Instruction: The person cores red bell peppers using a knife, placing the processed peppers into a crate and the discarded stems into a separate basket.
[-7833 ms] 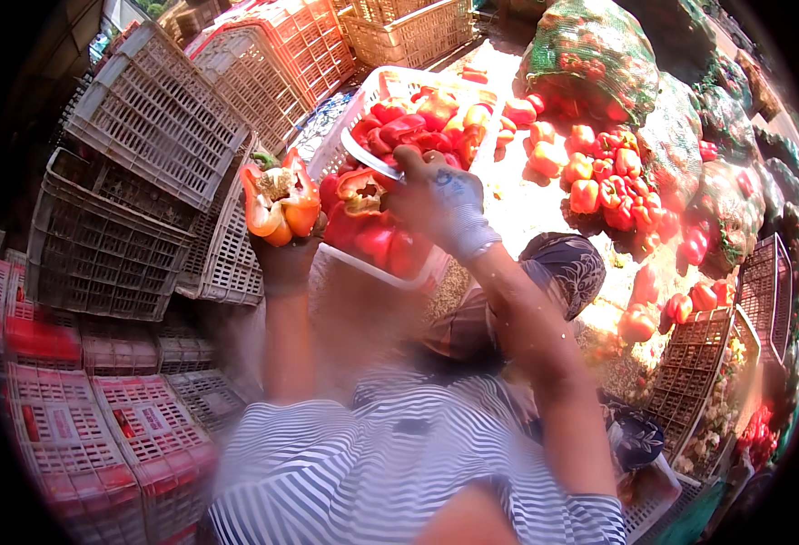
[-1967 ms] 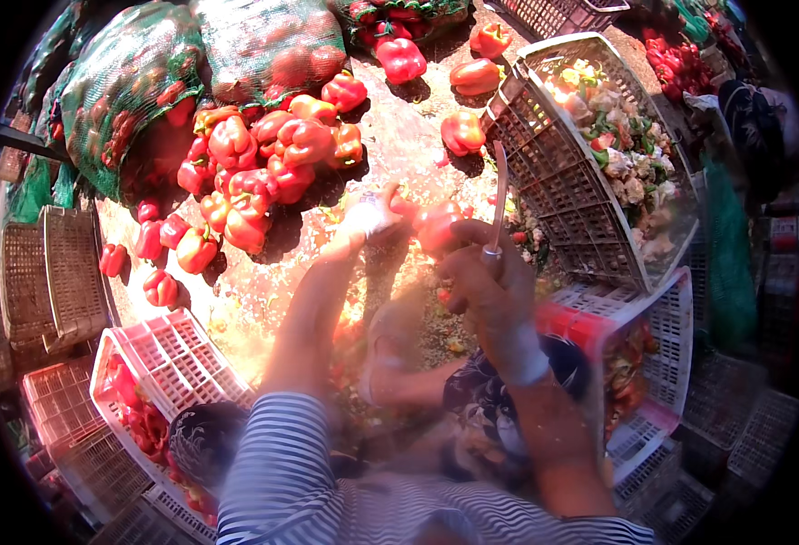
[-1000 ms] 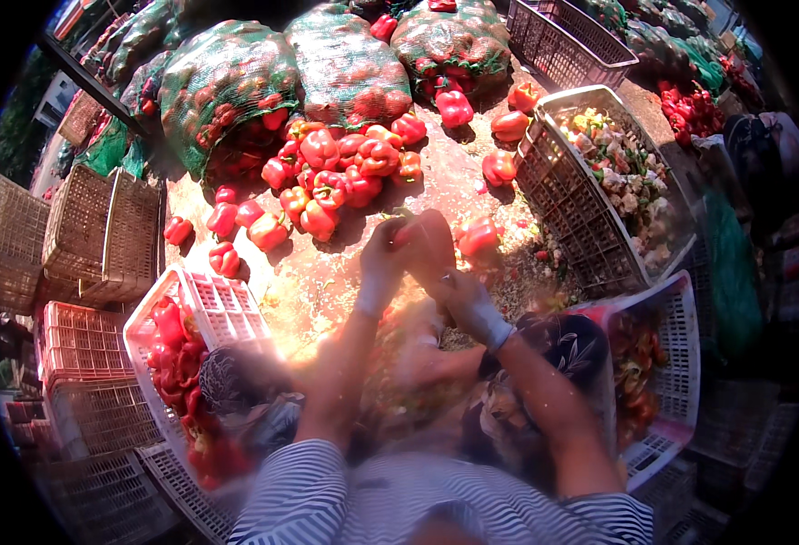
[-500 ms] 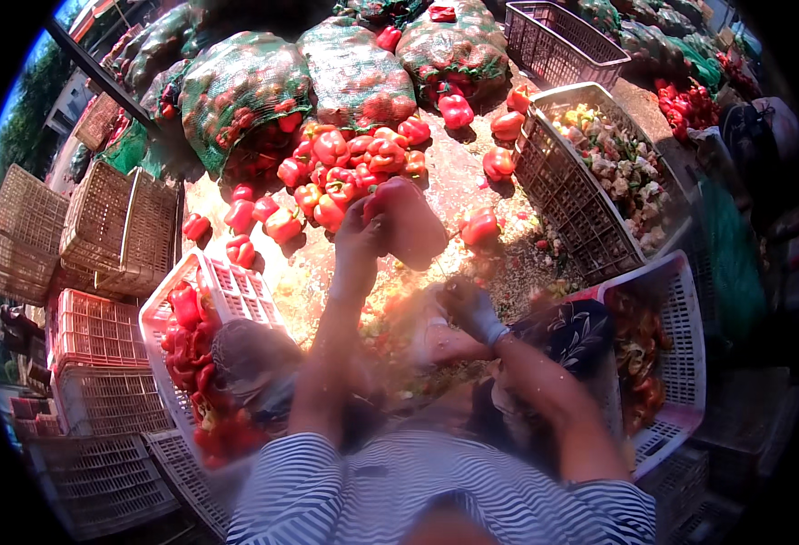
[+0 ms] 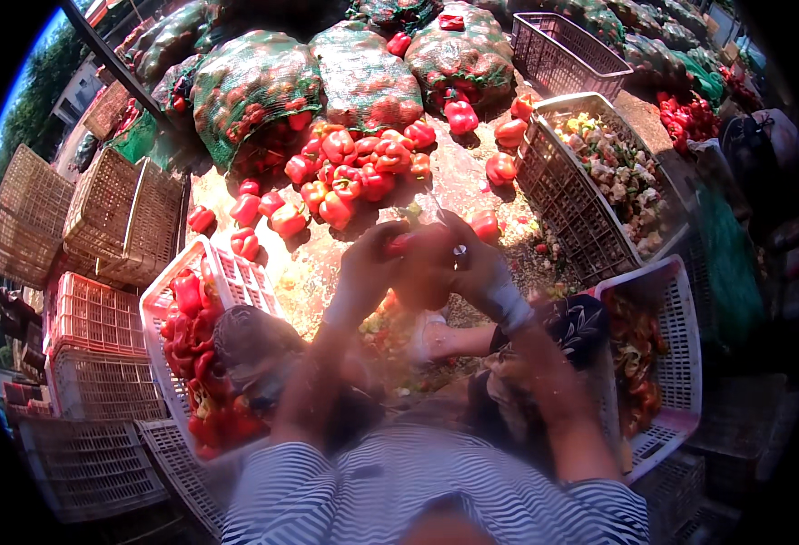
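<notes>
My left hand (image 5: 368,272) is closed around a red bell pepper (image 5: 424,259), held up in front of me; a hazy smear blurs its outline. My right hand (image 5: 481,272) meets the pepper from the other side, fingers curled round a small knife (image 5: 437,205) whose thin blade points up and away beside the pepper's top. The knife's handle is mostly hidden in the fingers. Beyond both hands, a heap of whole red peppers (image 5: 354,168) lies on the ground. By my left knee, a pink-white crate (image 5: 252,283) holds red peppers.
Green mesh sacks (image 5: 252,91) stuffed with peppers stand behind the heap. A brown crate (image 5: 554,195) of pale pepper cores is at the right. Near my right knee sits a white crate (image 5: 681,336) with pepper pieces. Stacked crates (image 5: 100,318) line the left; scraps litter the ground.
My left hand has come down and nearer with the pepper. My right hand has risen from below to the pepper with the knife. The view has shifted slightly.
</notes>
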The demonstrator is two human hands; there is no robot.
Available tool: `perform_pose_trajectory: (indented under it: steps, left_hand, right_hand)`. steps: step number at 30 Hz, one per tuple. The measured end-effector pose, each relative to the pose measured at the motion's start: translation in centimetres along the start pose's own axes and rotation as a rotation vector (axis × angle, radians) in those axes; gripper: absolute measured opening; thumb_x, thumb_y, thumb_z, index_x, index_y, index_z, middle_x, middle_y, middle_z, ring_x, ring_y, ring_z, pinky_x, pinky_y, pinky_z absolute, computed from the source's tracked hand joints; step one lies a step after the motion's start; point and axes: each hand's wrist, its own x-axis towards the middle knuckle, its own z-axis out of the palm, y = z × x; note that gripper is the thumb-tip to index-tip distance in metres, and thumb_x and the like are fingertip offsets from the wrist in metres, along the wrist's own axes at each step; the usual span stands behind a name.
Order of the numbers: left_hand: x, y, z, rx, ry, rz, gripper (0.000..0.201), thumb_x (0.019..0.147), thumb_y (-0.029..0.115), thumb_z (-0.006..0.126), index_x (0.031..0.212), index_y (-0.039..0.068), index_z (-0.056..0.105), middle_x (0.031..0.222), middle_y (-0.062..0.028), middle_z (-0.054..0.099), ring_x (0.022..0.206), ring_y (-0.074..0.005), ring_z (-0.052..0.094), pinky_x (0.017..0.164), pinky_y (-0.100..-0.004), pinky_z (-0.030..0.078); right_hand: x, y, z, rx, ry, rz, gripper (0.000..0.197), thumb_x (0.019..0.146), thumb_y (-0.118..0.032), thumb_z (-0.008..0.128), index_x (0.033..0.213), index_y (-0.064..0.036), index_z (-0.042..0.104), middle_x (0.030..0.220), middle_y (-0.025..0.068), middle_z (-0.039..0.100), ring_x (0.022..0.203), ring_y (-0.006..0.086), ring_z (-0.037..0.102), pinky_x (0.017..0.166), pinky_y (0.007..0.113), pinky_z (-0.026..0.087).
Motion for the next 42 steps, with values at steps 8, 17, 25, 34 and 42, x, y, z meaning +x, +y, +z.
perform_pose_trajectory:
  steps: [8, 17, 25, 34, 42]
  left_hand:
    - [-3.0, 0.4, 2.1, -0.217, 0.056, -0.033, 0.064, 0.081, -0.002, 0.068, 0.14, 0.005, 0.044, 0.136, -0.0113, 0.051, 0.127, -0.0211, 0.048, 0.107, -0.0345, 0.04]
    - [-4.7, 2.2, 0.0, 0.095, 0.041, -0.045, 0.054, 0.082, 0.012, 0.07, 0.132, 0.002, 0.052, 0.121, -0.0114, 0.062, 0.112, -0.0192, 0.059, 0.098, -0.0326, 0.047]
    - [-4.5, 2.7, -1.8, -0.114, -0.215, -0.248, 0.052, 0.082, 0.014, 0.071, 0.129, -0.001, 0.055, 0.114, -0.0094, 0.064, 0.105, -0.0156, 0.061, 0.094, -0.0316, 0.05]
    - [-5.8, -0.5, -2.1, -0.606, -0.204, -0.24, 0.06, 0.086, 0.036, 0.074, 0.129, 0.0, 0.052, 0.118, -0.0118, 0.063, 0.106, -0.0214, 0.063, 0.095, -0.0356, 0.05]
    - [-5.5, -5.2, -3.2, -1.039, -0.156, -0.316, 0.043, 0.098, 0.035, 0.056, 0.128, 0.005, 0.053, 0.118, -0.0093, 0.062, 0.11, -0.0227, 0.061, 0.1, -0.0402, 0.048]
  right_hand:
    - [-1.2, 1.4, 0.7, 0.518, -0.091, 0.252, 0.082, 0.077, -0.016, 0.08, 0.146, -0.0049, 0.037, 0.115, 0.0129, 0.063, 0.099, 0.0183, 0.064, 0.08, 0.029, 0.055]
    - [-2.4, -1.2, 1.6, 0.323, -0.153, 0.26, 0.068, 0.076, -0.015, 0.078, 0.135, -0.0043, 0.047, 0.103, 0.0088, 0.065, 0.088, 0.0131, 0.064, 0.074, 0.026, 0.054]
    - [-4.3, 1.5, 1.9, 0.603, -0.278, 0.309, 0.057, 0.074, -0.016, 0.069, 0.127, -0.0028, 0.052, 0.102, 0.0044, 0.062, 0.089, 0.012, 0.06, 0.078, 0.026, 0.05]
    - [-7.3, 3.8, 3.6, 0.834, -0.151, 0.202, 0.047, 0.08, -0.019, 0.067, 0.122, -0.0028, 0.054, 0.096, 0.0051, 0.064, 0.082, 0.0142, 0.063, 0.073, 0.028, 0.053]
    - [-6.0, 5.7, 2.4, 0.462, -0.134, 0.218, 0.064, 0.08, -0.02, 0.076, 0.135, -0.0039, 0.047, 0.088, 0.0028, 0.063, 0.066, 0.0094, 0.058, 0.056, 0.023, 0.046]
